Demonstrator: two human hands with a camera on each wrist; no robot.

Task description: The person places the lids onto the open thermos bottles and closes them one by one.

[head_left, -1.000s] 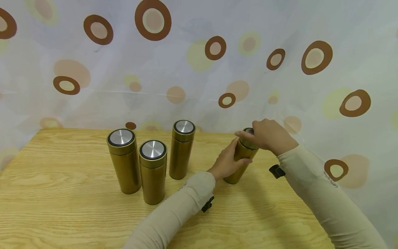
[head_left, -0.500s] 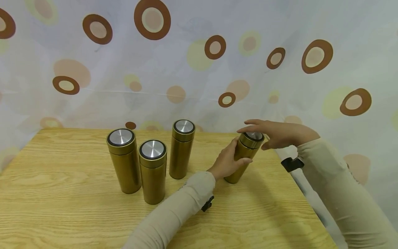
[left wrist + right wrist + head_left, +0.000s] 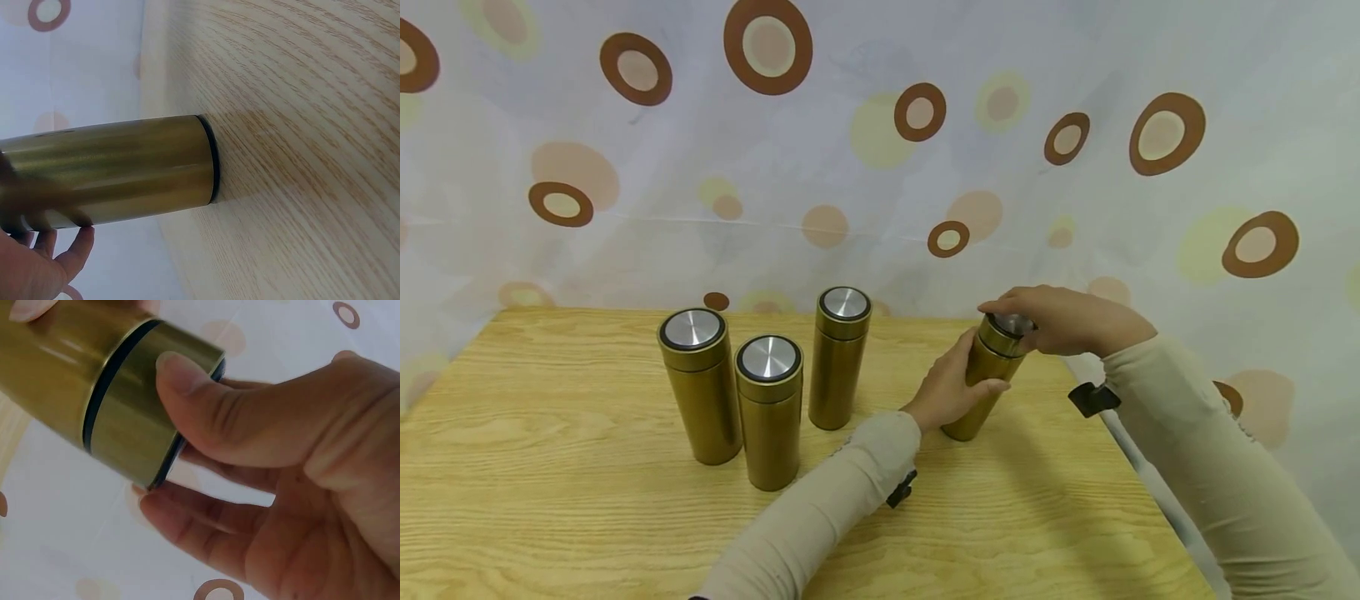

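Observation:
On the right of the table a gold thermos flask stands on its base. My left hand grips its body, the thumb across the near side. My right hand holds the flask's lid from above. In the right wrist view the thumb presses on the lid's side, while the fingers reach its far edge. A dark band shows between lid and body there. The left wrist view has the flask's lower body with its base on the wood; only some left fingertips appear.
Three more gold flasks with silver-topped lids stand upright to the left: one at the far left, one in front, one further back. The wooden table meets a patterned curtain behind.
My right hand was curled over the lid, then loosened and drew back to the right, and now its fingers have closed on the lid again. My left hand and the flask stay put.

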